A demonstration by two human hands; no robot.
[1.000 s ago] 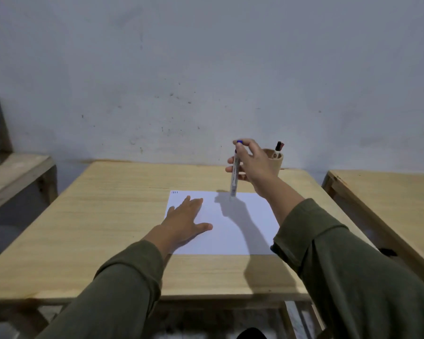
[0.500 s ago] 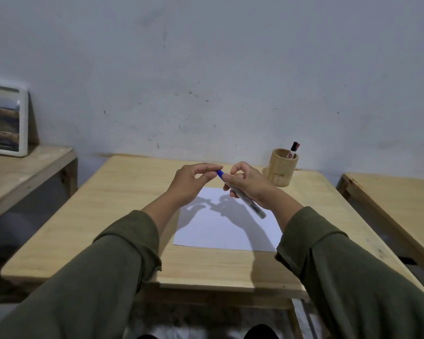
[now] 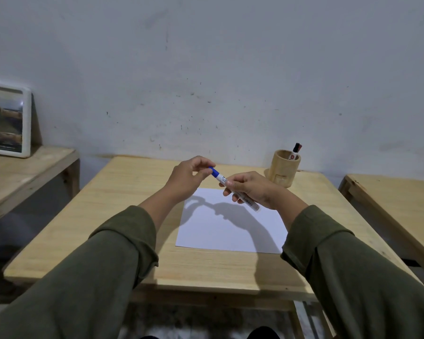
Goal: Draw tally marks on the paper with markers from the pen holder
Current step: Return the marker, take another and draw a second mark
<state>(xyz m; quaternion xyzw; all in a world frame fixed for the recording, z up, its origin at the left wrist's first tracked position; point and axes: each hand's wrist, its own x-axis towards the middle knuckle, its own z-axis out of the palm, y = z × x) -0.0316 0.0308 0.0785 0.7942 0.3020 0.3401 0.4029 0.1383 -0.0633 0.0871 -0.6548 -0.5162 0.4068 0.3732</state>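
The right hand (image 3: 252, 192) grips the barrel of the white blue-capped marker (image 3: 233, 188); its long axis slants toward the left hand (image 3: 189, 178), which pinches the cap, above the white paper sheet (image 3: 230, 231).

A second ago my left hand (image 3: 190, 177) lay flat on the paper (image 3: 227, 231); now it is lifted off the sheet, its thumb and fingertips pinched on the blue cap end of the marker (image 3: 233, 188). My right hand (image 3: 252, 190) was up by the pen holder (image 3: 283, 167) with the marker standing nearly upright; it has since come back toward me over the far part of the paper, and the marker lies slanted, cap end up-left, tail down-right. Half a second ago my left fingers were just meeting the cap; now they close around it.
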